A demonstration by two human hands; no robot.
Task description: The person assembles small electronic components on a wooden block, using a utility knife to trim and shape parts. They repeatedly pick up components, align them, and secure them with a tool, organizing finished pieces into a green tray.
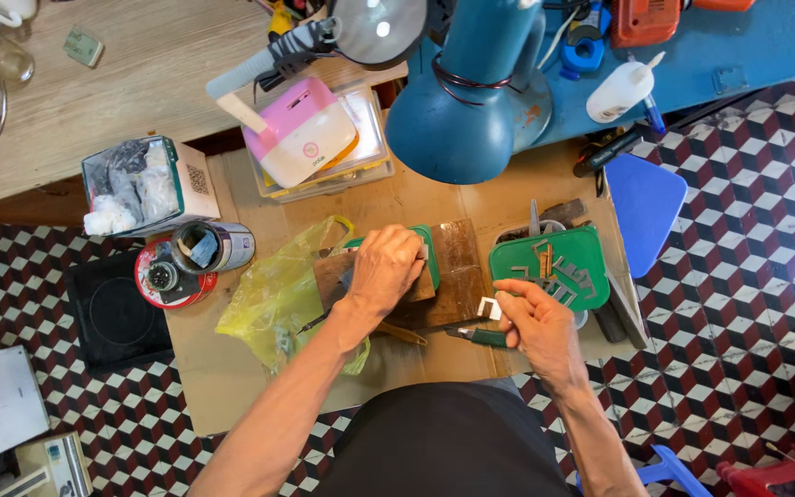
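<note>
Your left hand [384, 271] presses flat, fingers curled, on the brown wooden block [416, 276]. Your right hand [534, 317] pinches one small bent silver metal piece [489, 307] beside it; more wait in the green plastic tray [591, 239].

Checkered tile floor [738, 276], wooden workbench [232, 368] (cluttered)

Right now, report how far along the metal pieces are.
Done: several bent metal pieces lie in the green tray. In hand: the right hand pinches one small metal piece; the left hand presses on the wooden block. What is left cannot be judged.
</note>
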